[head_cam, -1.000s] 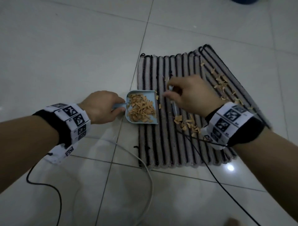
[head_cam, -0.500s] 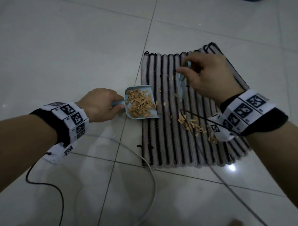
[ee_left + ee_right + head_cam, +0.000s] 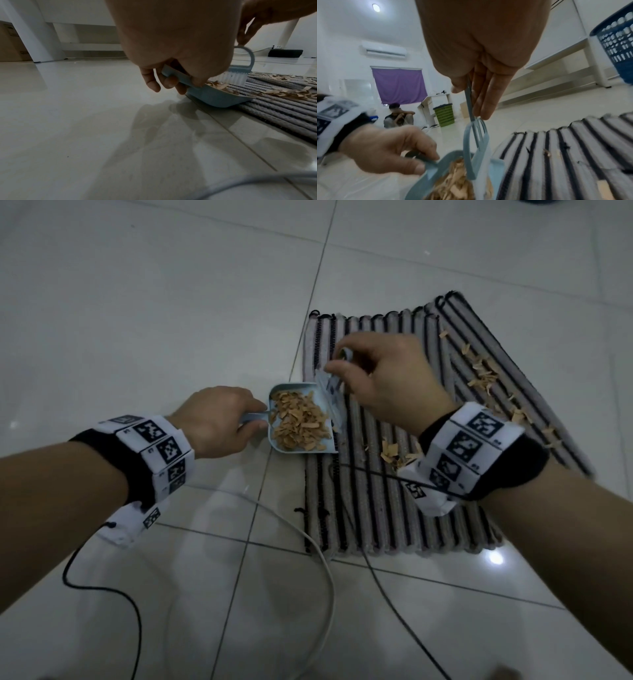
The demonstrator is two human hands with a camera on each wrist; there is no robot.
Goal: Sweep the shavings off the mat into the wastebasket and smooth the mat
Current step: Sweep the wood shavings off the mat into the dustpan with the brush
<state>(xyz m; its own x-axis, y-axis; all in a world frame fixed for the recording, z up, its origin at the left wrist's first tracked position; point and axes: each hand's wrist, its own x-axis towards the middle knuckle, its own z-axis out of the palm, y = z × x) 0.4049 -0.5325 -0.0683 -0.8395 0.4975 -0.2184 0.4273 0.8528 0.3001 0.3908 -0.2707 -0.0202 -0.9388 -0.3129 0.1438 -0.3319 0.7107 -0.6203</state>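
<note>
A grey mat with black stripes (image 3: pixel 394 508) lies on the tiled floor, its right part folded up at an angle. Tan shavings (image 3: pixel 483 378) are scattered on that fold, and a few more (image 3: pixel 390 451) lie by my right wrist. My left hand (image 3: pixel 250 419) grips the handle of a small blue dustpan (image 3: pixel 301 419), which is heaped with shavings and has its lip on the mat's left edge. My right hand (image 3: pixel 337 361) pinches the handle of a small blue brush (image 3: pixel 329 392), whose white bristles (image 3: pixel 228 78) hang at the pan's mouth. A blue perforated basket (image 3: pixel 618 47) stands beyond the mat.
A white cable (image 3: pixel 322 559) and a black cable (image 3: pixel 394 594) trail over the floor tiles near me, the black one crossing the mat. Far off, a green basket (image 3: pixel 444 115) stands by white furniture, and a person (image 3: pixel 397 116) sits on the floor.
My right hand carried the brush out to the mat's far middle, then back left to the dustpan's mouth. The left hand and dustpan stayed almost in place.
</note>
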